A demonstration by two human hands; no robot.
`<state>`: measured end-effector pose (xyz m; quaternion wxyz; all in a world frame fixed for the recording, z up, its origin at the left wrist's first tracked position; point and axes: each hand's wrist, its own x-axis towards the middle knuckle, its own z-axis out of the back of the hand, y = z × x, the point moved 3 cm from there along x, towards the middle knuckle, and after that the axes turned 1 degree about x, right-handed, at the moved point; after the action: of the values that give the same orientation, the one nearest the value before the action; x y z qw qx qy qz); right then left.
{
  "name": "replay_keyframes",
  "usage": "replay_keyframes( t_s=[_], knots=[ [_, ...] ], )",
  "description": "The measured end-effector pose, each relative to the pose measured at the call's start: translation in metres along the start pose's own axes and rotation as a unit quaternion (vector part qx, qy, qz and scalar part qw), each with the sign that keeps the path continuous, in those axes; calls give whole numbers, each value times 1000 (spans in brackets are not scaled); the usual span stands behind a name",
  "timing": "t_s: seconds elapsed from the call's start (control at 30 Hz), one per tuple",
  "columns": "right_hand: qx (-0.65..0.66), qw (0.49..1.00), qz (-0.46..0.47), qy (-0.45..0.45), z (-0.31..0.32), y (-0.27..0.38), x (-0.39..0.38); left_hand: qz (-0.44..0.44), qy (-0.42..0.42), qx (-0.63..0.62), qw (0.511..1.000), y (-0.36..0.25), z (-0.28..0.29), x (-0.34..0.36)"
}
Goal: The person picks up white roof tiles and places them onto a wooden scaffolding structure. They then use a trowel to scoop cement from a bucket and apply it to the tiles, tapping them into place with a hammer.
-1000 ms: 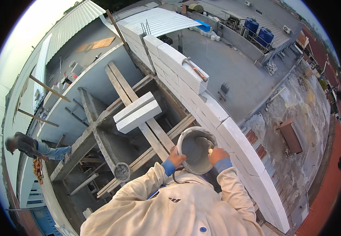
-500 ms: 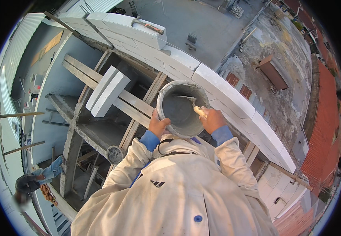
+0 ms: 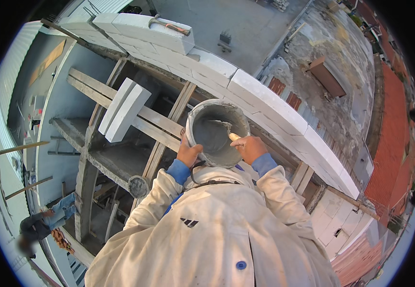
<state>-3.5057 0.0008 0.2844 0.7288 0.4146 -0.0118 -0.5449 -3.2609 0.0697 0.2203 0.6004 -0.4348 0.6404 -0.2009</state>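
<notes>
Against my front is a round bucket (image 3: 219,162) caked with mortar, with grey wet mortar (image 3: 210,136) inside. My left hand (image 3: 187,152) is closed on the bucket's left rim, thumb toward me. In my right hand (image 3: 253,149), the fingers wrap round the light wooden handle of a trowel (image 3: 234,137). The trowel's blade reaches into the bucket and is partly hidden by mortar. Just beyond the bucket runs a wall of white blocks (image 3: 265,103), slanting from upper left to lower right.
A hammer (image 3: 169,25) lies on the wall's raised far section. Two white blocks (image 3: 126,112) rest across planks (image 3: 157,131) that span openings over a lower level. A small round container (image 3: 138,186) sits at left. Another person (image 3: 45,222) is below, lower left.
The view has shifted slightly, so the wall and blocks sit a little further left. My right hand and the trowel handle have moved slightly left and down over the bucket; the left hand keeps its grip.
</notes>
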Motion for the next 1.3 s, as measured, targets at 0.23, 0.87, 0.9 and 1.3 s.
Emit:
replay_keyframes(
  t_s=[0.23,0.87,0.9,1.3],
  knots=[
    [44,999,15,19,15,4,-13,17,19,-104,994,-7,12,-8],
    [729,669,-116,89,-76,-71,-5,53,12,-165,985,13,44,-20],
    [728,677,-90,56,-76,-83,-17,54,54,-238,968,18,40,-17],
    [144,968,-176,-108,-36,-111,-73,-134,56,-52,988,15,29,26]
  ],
)
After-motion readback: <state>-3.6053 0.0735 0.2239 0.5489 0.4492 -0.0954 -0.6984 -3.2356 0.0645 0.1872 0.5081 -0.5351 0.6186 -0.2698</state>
